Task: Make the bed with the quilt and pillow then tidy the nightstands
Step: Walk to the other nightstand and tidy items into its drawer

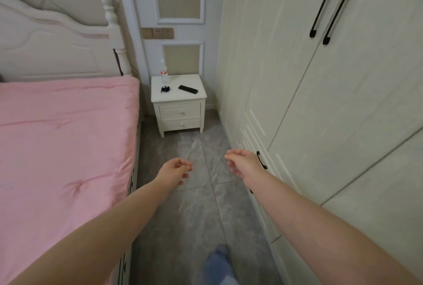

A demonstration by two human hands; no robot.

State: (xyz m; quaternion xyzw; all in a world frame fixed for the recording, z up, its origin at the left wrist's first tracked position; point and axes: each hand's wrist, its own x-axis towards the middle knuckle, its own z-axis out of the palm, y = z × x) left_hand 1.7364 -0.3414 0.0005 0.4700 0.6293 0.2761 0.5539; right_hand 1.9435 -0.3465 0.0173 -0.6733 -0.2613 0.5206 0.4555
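The soft pink padded quilt (61,147) lies spread flat over the bed at the left, its near edge hanging down the bed's side, below the cream carved wooden headboard (57,49); no pillow shows, and the far part of the bed is cut off by the frame, so whether a pillow lies there cannot be told. The left hand (175,170) reaches forward over the grey marbled floor tiles (190,211), its fingers (186,167) loosely curled and holding nothing. Ahead stands the small white 2-drawer nightstand (180,114), and on this table sit 3 things: a clear plastic bottle with a red label (163,72) at the back, a small round black object (165,88) whose nature is too small to make out, and a flat black rectangular remote (188,89) lying apart from both. The bottle looks light and a little slippery, best taken round its middle; the remote is stiff and light, easy to pinch by its long edges. The right hand (242,163) also reaches forward, fingers half open and empty, close to the cream panelled wardrobe (320,101) with long black handles. A second nightstand is not in view. At the bottom a blue slipper (218,261) is partly cut off
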